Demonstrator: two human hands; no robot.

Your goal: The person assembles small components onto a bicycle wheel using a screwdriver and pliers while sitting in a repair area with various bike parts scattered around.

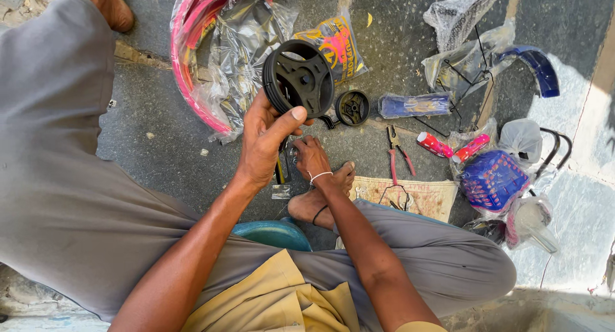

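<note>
Sitting low on a teal stool, knees spread wide in grey trousers, yellow shirt hem bunching nearest the lens. Planting a bare foot on the rough dark stone floor. Lifting a black plastic wheel clear of the ground in the left hand, fingers wrapping its tread, thumb pressing the rim, spoked face tilting up. Reaching down with the right hand, white band at the wrist, fingers curling onto something small and metallic by the toes; too hidden for telling what. Lying just beside: a yellow-handled tool, red-handled pliers, a printed sack spreading flat under loose wire. Resting beyond the raised wheel: a smaller black wheel, a blue wrapped part, two red-and-white grips. Crowding the right: a blue basket in plastic, a blue mudguard. Farther out, pink rims in crinkling clear wrap, a yellow packet; sunlight bleaching the pale slabs at far right.
</note>
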